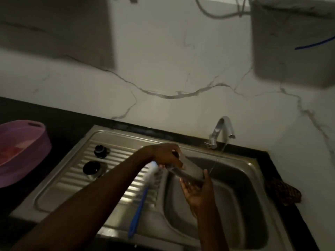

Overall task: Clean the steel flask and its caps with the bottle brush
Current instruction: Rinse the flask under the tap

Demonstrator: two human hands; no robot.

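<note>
The left hand has its fingers curled down over the neck end of the steel flask, thumb and fingertips wrapped round it from above, while the right hand lies palm up beneath the base end, its fingers loosely spread and cupping the body instead of clamping it. Between them the flask lies nearly level over the left edge of the sink basin, close to the thin stream falling from the tap; whether the water reaches it is hard to tell in the dim, blurred light. The bottle brush, white bristle head and blue handle, rests on the ribbed drainboard just left of the hands, held by neither. Two dark caps sit farther left on the same drainboard, apart from each other, and a pink tub stands on the counter beyond. The flask is likely rigid and moderately heavy, but wet polished steel will be slippery, so a full wrap round the narrower neck, with a palm supporting the base, looks the safest hold; it is sturdy enough to take firm scrubbing.
</note>
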